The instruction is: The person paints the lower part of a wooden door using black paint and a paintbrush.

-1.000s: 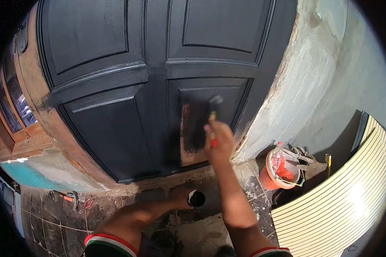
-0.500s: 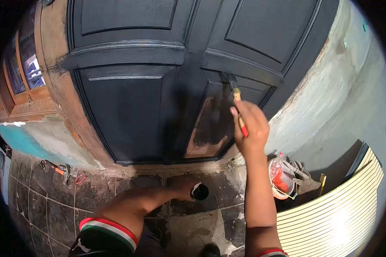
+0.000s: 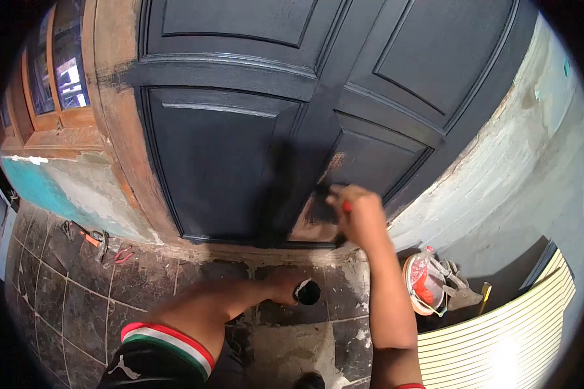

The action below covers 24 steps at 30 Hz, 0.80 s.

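Observation:
My right hand [image 3: 361, 215] is closed around a paintbrush [image 3: 322, 190], slightly blurred, with its red handle end showing by the fingers. Its dark bristles are at the lower right panel of a wooden door [image 3: 207, 162]. Dark grey-black paint covers most of the door, while bare brown wood shows along that panel's left and lower parts. Low over the floor, my left hand [image 3: 284, 288] grips a small paint container [image 3: 309, 293], dark inside with a pale rim. Shadow hides part of the left fingers.
A white bucket [image 3: 410, 285] holding a red plastic bag and other items stands right of the door. Beside it lies a cream striped sheet [image 3: 499, 324]. Tools, including red-handled pliers [image 3: 123, 256], lie on the dark tiles at left. A wooden-framed window [image 3: 52, 71] is upper left.
My right hand has moved the paintbrush down and left, from the panel's top edge to its left-middle part. The view has shifted slightly. My left hand still holds the container.

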Each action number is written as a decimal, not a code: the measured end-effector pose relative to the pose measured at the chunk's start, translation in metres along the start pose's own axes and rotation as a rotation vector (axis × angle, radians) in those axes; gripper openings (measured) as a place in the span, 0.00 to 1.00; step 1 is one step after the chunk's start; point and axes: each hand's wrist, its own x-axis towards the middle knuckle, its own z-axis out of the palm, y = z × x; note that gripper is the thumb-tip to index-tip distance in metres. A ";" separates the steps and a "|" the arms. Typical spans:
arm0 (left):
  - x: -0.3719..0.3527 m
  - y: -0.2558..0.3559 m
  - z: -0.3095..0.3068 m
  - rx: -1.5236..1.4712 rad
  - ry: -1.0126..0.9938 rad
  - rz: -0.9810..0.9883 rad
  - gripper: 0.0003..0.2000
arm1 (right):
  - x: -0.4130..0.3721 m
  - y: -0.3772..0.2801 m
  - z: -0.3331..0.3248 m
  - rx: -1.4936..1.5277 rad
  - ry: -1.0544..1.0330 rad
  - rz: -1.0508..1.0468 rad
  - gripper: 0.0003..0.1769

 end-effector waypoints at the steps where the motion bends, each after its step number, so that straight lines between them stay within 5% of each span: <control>1: -0.002 0.001 0.004 -0.008 0.073 0.015 0.44 | 0.012 -0.010 -0.016 -0.012 0.089 0.014 0.11; 5: -0.011 0.001 0.010 -0.080 0.170 0.021 0.40 | 0.022 -0.030 -0.029 -0.081 0.505 -0.004 0.08; 7: -0.005 -0.009 0.015 -0.040 -0.003 -0.005 0.46 | 0.014 -0.031 -0.008 -0.145 0.657 -0.075 0.07; 10: -0.005 -0.002 -0.001 -0.031 -0.093 -0.023 0.48 | -0.006 -0.036 0.031 -0.194 0.380 -0.059 0.05; 16: 0.002 0.001 -0.001 -0.084 -0.047 0.025 0.48 | 0.034 -0.078 0.017 -0.280 0.599 -0.072 0.07; 20: 0.004 -0.016 0.021 -0.098 0.201 0.136 0.41 | 0.024 -0.066 0.045 -0.184 0.285 -0.004 0.06; 24: -0.001 -0.013 0.006 -0.040 0.072 0.079 0.47 | 0.028 -0.085 0.030 -0.259 0.401 0.047 0.08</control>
